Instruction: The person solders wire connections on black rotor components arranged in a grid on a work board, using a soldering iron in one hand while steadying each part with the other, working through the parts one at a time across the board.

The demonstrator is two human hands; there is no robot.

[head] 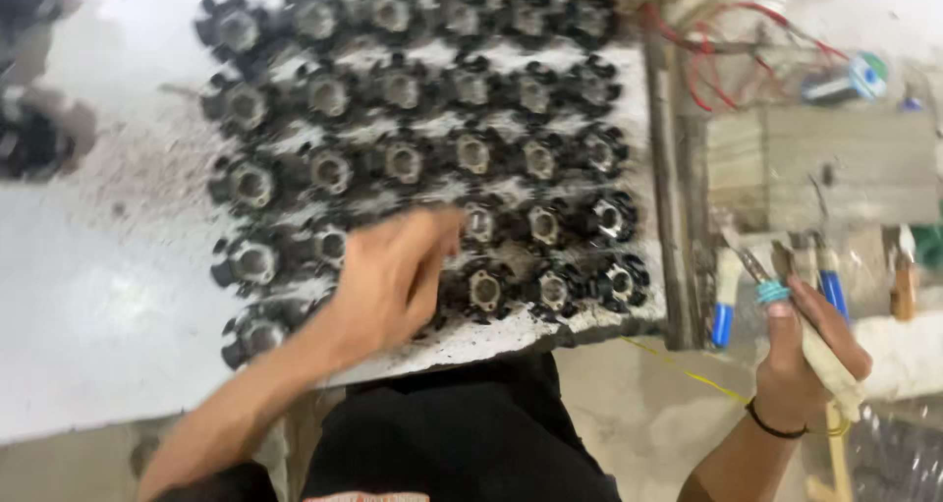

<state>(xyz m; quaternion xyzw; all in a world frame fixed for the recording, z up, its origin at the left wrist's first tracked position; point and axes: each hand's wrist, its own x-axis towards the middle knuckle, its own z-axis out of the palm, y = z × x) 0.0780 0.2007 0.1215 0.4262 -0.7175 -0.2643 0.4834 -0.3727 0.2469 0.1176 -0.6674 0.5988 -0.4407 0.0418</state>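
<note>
A view from above showed a person seated at a pale, dusty worktable (88, 296), looking down at both bare hands.

The left hand (393, 281) was blurred with motion and lay over the near rows of small round black parts (471, 153), each with a grey metal centre and notched edges. These parts stood in a tidy grid of rows on the table, filling most of the middle of the view. The hand's fingers were curled loosely downward over the parts near the front edge; the blur made it impossible to tell whether they pinched one or only touched the tops.

The right hand (810, 350) was held off to the right, well apart from the grid — past the table's edge. Its fingers were closed around the pale, cloth-wrapped handle of a pair of pliers (786, 291), whose metal tips pointed up and away, with a turquoise band wound just below them. A dark band circled that wrist.

Behind the right hand lay a cluttered side bench (825, 163) with blue-handled tools (724, 310), looped red wires (712, 65) and a small spool (866, 73). A yellow wire (688, 372) trailed across the floor — below it, the person's dark clothing (452, 433) filled the bottom centre.
</note>
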